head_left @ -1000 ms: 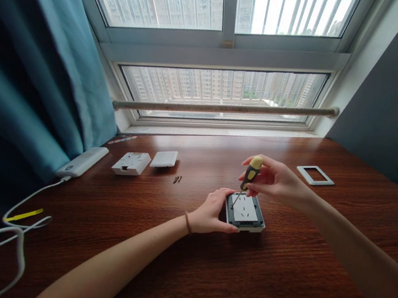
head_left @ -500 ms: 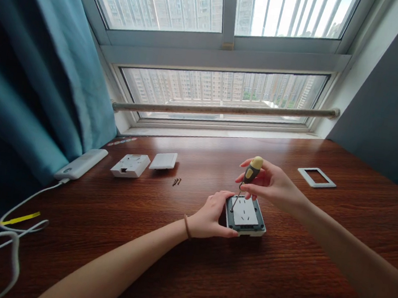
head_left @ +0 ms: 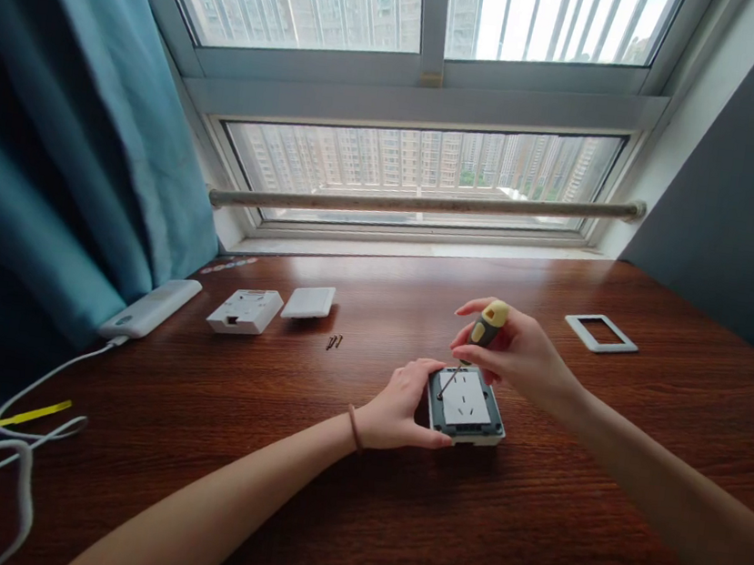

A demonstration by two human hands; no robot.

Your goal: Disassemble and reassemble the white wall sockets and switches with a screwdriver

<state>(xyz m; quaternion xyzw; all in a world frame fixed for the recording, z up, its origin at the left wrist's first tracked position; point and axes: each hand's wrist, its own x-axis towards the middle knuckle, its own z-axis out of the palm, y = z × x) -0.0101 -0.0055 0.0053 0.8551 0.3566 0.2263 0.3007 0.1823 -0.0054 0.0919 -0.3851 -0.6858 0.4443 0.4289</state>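
A wall socket [head_left: 467, 398] with a white face and a grey surround sits on its white back box on the wooden table. My left hand [head_left: 401, 406] grips its left side, thumb along the near edge and fingers at the far corner. In my right hand [head_left: 513, 347] is a screwdriver [head_left: 488, 322] with a yellow and grey handle, held between thumb and fingers. Its shaft slants down to the left, and the tip meets the grey surround at the socket's left screw hole. Whether a screw sits under the tip is too small to tell.
A white frame [head_left: 601, 334] lies at the right. Farther left are several small screws [head_left: 334, 342], a white switch plate [head_left: 308, 303], a white box [head_left: 245, 311] and a white power strip [head_left: 150, 308] with its cable [head_left: 55, 379]. A window and rail [head_left: 428, 204] stand behind.
The screwdriver's handle has tilted farther to the right, and my right hand has shifted slightly with it. The tip stays at the same spot. My left hand keeps its hold.
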